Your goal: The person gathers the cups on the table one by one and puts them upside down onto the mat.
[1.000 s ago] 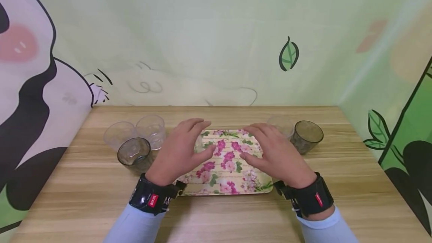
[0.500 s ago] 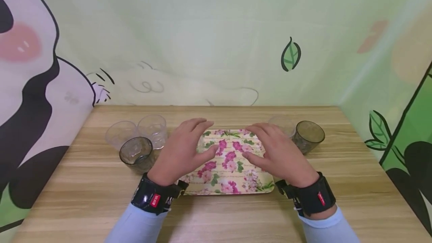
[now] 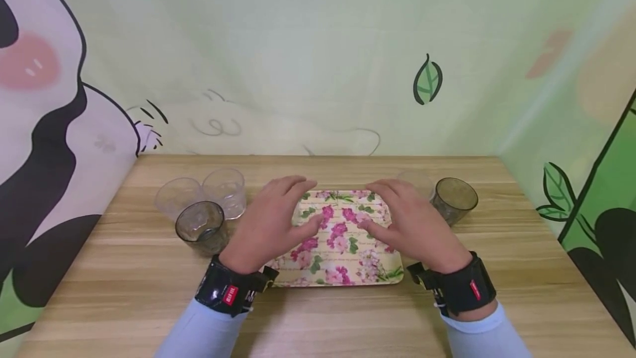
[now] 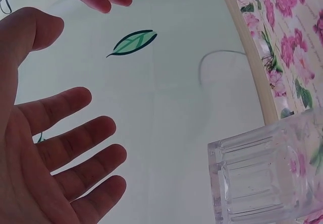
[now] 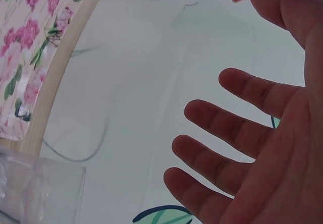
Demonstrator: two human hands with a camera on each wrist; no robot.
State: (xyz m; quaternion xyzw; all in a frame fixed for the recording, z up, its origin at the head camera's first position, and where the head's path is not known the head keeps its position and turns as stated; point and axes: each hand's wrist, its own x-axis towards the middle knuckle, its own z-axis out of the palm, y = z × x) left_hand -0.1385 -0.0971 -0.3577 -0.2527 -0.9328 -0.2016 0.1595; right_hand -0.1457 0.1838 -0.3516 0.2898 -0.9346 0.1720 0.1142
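A floral tray (image 3: 343, 261) lies flat on the table between my hands. My left hand (image 3: 270, 222) hovers over its left side, fingers relaxed and slightly bent, holding nothing. Over the right side hovers my right hand (image 3: 412, 222) in much the same pose, also without anything in it. In the left wrist view a clear glass (image 4: 257, 178) stands at the tray; the left hand mostly hides it in the head view. The right wrist view shows part of another clear glass (image 5: 45, 188) by the tray's corner.
Left of the tray stand a dark grey glass (image 3: 201, 231) and two clear glasses, one behind it (image 3: 176, 195) and one farther right (image 3: 226, 195). A brownish dark glass (image 3: 453, 203) stands on the right. A printed backdrop (image 3: 318, 70) rises behind the wooden table (image 3: 318, 319).
The head view has shifted slightly. Both hands stay over the tray, with the right one drifting a little to the right. The tray and glasses stand where they were.
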